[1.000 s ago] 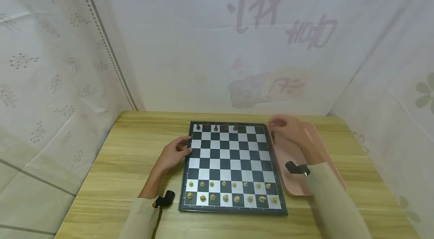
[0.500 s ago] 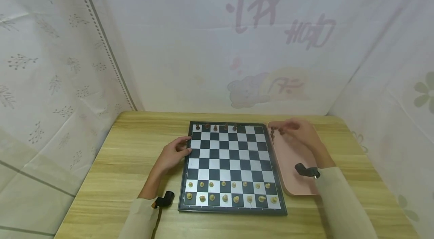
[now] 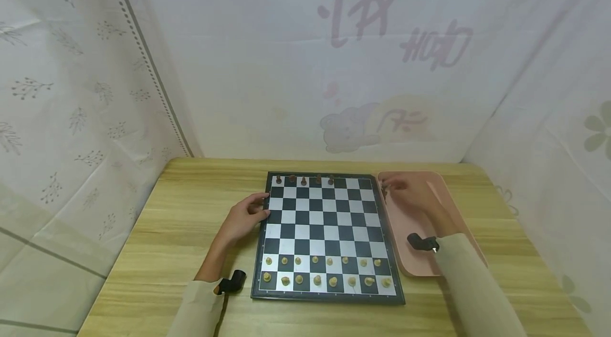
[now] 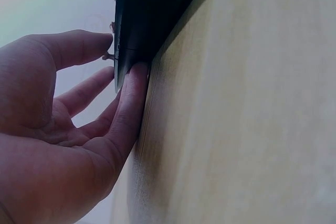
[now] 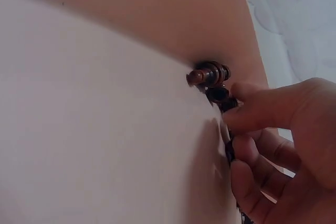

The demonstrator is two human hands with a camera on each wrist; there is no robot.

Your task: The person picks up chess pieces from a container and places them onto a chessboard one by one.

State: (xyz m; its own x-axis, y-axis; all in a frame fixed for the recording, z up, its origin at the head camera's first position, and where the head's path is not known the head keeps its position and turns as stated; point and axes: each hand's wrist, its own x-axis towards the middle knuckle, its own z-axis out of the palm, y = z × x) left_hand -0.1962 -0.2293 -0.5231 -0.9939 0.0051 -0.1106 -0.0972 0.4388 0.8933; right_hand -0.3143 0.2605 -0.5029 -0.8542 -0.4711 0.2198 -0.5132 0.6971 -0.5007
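A black-framed chessboard lies on the table, with two rows of cream chess pieces at its near side and several dark brown pieces along its far edge. My left hand rests against the board's left edge, its fingertips touching the frame. In the pink tray right of the board, my right hand reaches into the far left corner. Its bent fingers touch a cluster of dark brown chess pieces there. Whether a piece is pinched between thumb and fingers is hidden.
The tray's left wall stands close along the board's right side. Wooden table surrounds both. A pale printed curtain hangs behind the table, with more cloth on both sides.
My right hand moved right, away from the tray's far left corner, then back left to the dark pieces there. The left hand and the pieces on the board stay as they were.
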